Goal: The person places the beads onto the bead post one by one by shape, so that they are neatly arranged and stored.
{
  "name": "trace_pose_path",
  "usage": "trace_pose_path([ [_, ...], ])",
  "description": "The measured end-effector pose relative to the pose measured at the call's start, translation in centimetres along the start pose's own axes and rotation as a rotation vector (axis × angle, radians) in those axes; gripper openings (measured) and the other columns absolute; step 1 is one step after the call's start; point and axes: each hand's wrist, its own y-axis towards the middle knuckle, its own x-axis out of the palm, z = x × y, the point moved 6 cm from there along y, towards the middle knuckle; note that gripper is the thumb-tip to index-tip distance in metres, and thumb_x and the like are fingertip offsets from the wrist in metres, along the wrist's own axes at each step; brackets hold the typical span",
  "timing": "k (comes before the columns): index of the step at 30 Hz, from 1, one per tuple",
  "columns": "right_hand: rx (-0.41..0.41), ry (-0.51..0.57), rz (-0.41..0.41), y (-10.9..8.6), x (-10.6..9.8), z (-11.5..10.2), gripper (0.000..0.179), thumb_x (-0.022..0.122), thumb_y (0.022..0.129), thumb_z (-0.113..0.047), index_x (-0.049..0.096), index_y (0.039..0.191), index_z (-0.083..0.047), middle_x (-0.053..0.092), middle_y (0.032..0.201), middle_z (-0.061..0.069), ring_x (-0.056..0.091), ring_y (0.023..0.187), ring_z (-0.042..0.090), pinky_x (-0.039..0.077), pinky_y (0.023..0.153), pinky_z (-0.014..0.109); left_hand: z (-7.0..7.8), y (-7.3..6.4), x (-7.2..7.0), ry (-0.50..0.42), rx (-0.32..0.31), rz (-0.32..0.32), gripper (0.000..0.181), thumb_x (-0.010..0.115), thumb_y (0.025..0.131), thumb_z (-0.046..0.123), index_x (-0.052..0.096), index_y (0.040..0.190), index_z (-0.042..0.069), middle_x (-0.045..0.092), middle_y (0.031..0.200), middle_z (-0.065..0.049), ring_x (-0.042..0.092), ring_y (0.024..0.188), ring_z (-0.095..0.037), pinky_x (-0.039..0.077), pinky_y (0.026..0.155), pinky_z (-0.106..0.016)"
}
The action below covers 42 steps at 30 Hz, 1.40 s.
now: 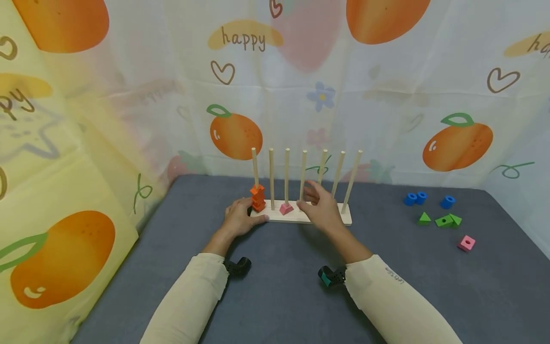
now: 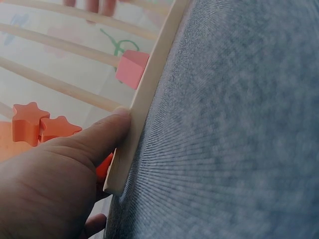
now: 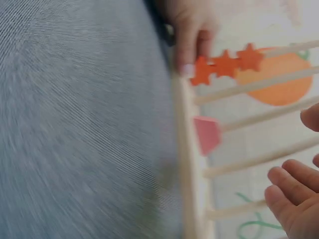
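sleeves (image 1: 188,296); l hand (image 1: 239,219) gripping base (image 1: 298,218) edge; r hand (image 1: 323,209) nr spaced pegs (image 1: 302,173)

The left hand (image 3: 192,27) at one o'clock, thumb on a long pale wooden base (image 3: 186,164); three orange star-shaped blocks (image 3: 224,64) along a wooden peg (image 3: 291,48) at two; a pink angular block (image 3: 207,134) past three; the right hand (image 3: 299,201), fingers extended, at four.

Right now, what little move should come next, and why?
Perhaps move the right hand toward the loose pink block: that hand looks empty, another pink block already sits on a peg, and the orange stars share one. The left hand holds the board.
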Motion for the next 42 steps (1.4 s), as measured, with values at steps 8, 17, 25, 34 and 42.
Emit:
trace_pose_path([
  [8,-0.124,0.014,-0.061,-2.1,-3.0,-2.7,0.061,0.066,0.094,-0.018,0.039,0.148,-0.009,0.050,0.138,0.016,0.051,0.122,0.034,0.042,0.097,0.049,-0.1,0.0,-0.1,-0.012,-0.002,0.002,0.060,0.076,0.082,0.042,0.061,0.128,0.006,0.051,0.139,-0.014,0.032,0.134,-0.035,0.013,0.107,-0.055],
  [17,-0.313,0.009,-0.050,-4.0,-7.4,-3.0,0.057,0.063,0.096,-0.024,0.040,0.147,-0.012,0.051,0.136,0.015,0.051,0.119,0.034,0.042,0.095,0.047,0.0,0.0,0.0,-0.003,0.006,-0.005,0.059,0.076,0.083,0.042,0.061,0.128,0.005,0.049,0.140,-0.014,0.031,0.134,-0.036,0.014,0.107,-0.055],
  [25,-0.347,-0.133,0.116,-7.5,-12.3,-7.3,0.057,0.066,0.091,-0.002,0.045,0.143,-0.009,0.057,0.128,0.014,0.055,0.115,0.022,0.043,0.090,0.021,0.2,-0.2,0.1,-0.012,0.007,-0.004,0.063,0.076,0.083,0.041,0.059,0.131,0.004,0.048,0.141,-0.015,0.030,0.135,-0.036,0.014,0.107,-0.054],
  [34,-0.363,-0.171,0.259,-10.0,-16.6,-7.0,0.056,0.067,0.087,0.007,0.051,0.139,-0.008,0.062,0.122,0.007,0.057,0.109,0.009,0.043,0.087,0.017,0.0,-0.2,0.1,-0.008,-0.003,-0.019,0.067,0.075,0.084,0.042,0.056,0.135,0.004,0.046,0.143,-0.014,0.027,0.137,-0.035,0.012,0.108,-0.053],
  [42,-0.311,-0.209,0.425,-11.7,-20.3,-5.4,0.048,0.066,0.088,0.006,0.057,0.134,-0.005,0.065,0.116,-0.005,0.057,0.104,0.009,0.042,0.082,0.013,-0.1,-0.3,0.1,-0.014,-0.006,-0.019,0.065,0.075,0.084,0.042,0.057,0.134,0.005,0.046,0.143,-0.014,0.028,0.136,-0.035,0.013,0.108,-0.053],
])
